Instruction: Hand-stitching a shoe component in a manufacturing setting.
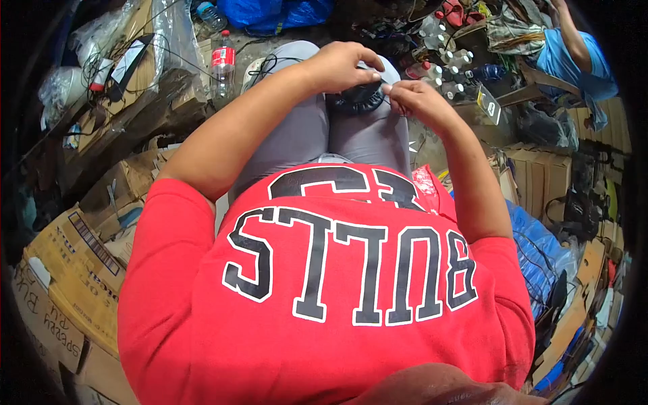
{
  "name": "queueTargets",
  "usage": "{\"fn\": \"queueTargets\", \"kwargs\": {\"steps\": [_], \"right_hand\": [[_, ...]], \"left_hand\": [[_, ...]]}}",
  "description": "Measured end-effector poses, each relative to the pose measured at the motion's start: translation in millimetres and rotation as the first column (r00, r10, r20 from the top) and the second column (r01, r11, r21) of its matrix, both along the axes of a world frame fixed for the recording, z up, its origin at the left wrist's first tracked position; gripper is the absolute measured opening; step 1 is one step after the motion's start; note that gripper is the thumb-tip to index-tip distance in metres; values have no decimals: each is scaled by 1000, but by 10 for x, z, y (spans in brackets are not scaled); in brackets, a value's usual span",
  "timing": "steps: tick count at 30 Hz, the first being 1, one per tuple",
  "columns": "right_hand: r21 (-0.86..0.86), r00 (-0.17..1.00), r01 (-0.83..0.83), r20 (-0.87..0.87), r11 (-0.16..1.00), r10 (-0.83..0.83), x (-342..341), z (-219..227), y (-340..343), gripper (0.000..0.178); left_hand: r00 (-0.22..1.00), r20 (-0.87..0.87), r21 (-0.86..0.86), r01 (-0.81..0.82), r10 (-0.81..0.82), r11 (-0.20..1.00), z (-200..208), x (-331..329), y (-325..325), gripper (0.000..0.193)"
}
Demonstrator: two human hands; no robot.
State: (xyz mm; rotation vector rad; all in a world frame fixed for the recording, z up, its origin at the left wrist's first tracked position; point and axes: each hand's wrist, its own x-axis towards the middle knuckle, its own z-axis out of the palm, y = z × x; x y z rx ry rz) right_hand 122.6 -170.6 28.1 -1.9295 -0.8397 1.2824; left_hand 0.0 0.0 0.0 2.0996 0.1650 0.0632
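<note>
Nearby, bottles (460,59) beyond right hand (420,102).

black workpiece (360,102); grey trousers (287,138); red shirt (324,354) with white-edged black lettering (312,270); blue plastic (270,15)

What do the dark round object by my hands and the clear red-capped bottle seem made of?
Dark round object: perhaps shiny rubber or plastic, from light streaks along its rim. Clear red-capped bottle: likely glossy plastic, being see-through with highlights.
</note>
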Motion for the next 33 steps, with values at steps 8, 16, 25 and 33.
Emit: {"fn": "queueTargets", "kwargs": {"steps": [8,16,25,33], "right_hand": [[80,1000,-22,-2,997,23,118,506,-314,30],[21,939,15,344,1000,-21,26,23,86,45],[-225,947,-301,41,927,318,59,-86,228,25],[208,941,-235,293,950,168,-9,110,-231,13]], "left_hand": [[965,-107,2,241,-240,970,-99,274,9,23],[982,19,344,169,-187,924,1,-295,35,38],[937,-273,700,348,-217,623,50,-377,26,41],[972,-45,668,202,-231,716,10,-387,-52,41]]}}
